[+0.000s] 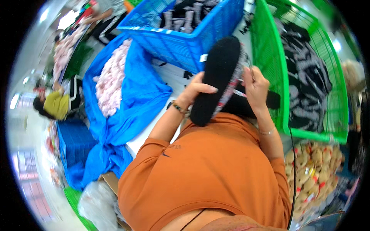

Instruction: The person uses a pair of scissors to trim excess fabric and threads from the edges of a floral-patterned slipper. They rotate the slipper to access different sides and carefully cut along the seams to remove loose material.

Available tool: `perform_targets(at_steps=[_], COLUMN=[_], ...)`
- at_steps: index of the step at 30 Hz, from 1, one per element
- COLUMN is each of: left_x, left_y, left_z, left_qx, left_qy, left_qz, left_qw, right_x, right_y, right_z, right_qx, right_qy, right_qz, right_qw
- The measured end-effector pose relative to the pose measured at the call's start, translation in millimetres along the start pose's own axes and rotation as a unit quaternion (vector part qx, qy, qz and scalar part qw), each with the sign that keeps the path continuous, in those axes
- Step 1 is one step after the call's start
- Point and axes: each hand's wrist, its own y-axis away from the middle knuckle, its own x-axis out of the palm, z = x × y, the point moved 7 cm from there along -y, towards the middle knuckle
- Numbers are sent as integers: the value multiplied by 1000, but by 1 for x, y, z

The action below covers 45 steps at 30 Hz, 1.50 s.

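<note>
My left hand (195, 91) grips a black shoe sole (217, 77), its thumb lying across the dark face. The sole is held upright at a slant in front of my body, and a strip of red, white and grey pattern shows along its right edge. Close to that edge, my right hand (256, 87) is closed with the fingertips pinched. A thin thing seems to be between those fingertips, too small to make out. Below both hands lies a second long black piece (243, 106), partly hidden by the sole and my right wrist.
Ahead stands a blue crate (169, 42) of black and grey pieces; a green crate (283, 77) at right holds similar ones. A blue sheet (142, 104) at left bears pale pink fluffy pieces (111, 82). Tan bundles (312, 173) lie lower right. Other people are at far left.
</note>
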Motion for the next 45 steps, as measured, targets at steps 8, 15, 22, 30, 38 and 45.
perform_targets(at_steps=[8,15,22,30,38,45], left_x=[-5,-1,2,-25,-21,-6], left_y=[0,7,10,-12,-21,-9], left_z=[7,5,-14,-43,-15,-20], left_qx=[7,6,33,127,111,62], left_qy=[159,143,102,20,34,43], left_qz=[-2,4,-7,-136,-173,6], left_qw=[987,990,994,982,978,997], right_x=[-14,-11,4,33,44,33], right_y=[5,0,12,36,41,34], right_z=[-22,13,10,30,37,12], right_qx=[20,-8,-14,11,-98,-34], right_qy=[-95,-112,10,-108,-20,-70], right_qz=[-20,14,120,240,238,159], right_qw=[995,994,993,965,966,984])
